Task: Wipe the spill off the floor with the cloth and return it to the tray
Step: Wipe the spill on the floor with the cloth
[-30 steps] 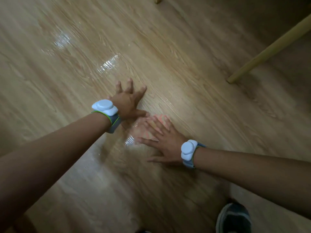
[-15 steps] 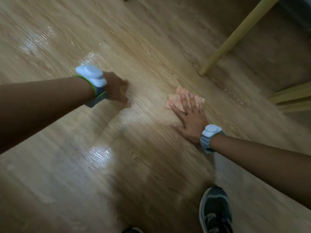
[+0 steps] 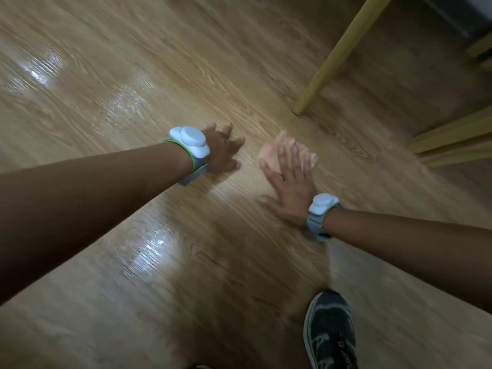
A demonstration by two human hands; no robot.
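A person's right hand (image 3: 288, 186), fingers spread, presses a soft, limp pink-orange cloth (image 3: 286, 153) flat on the glossy wood-plank floor (image 3: 186, 275); left hand (image 3: 222, 153) braces open-palmed nearby. Blurred, apparently bunched; best gathered mid-cloth.

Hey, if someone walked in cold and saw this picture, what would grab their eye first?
Two bare arms reaching to a wooden floor: the right hand spread flat on a blurred pink cloth, the left hand braced beside it. Then the white wrist devices, glossy patches at left, and a dark sneaker bottom right.
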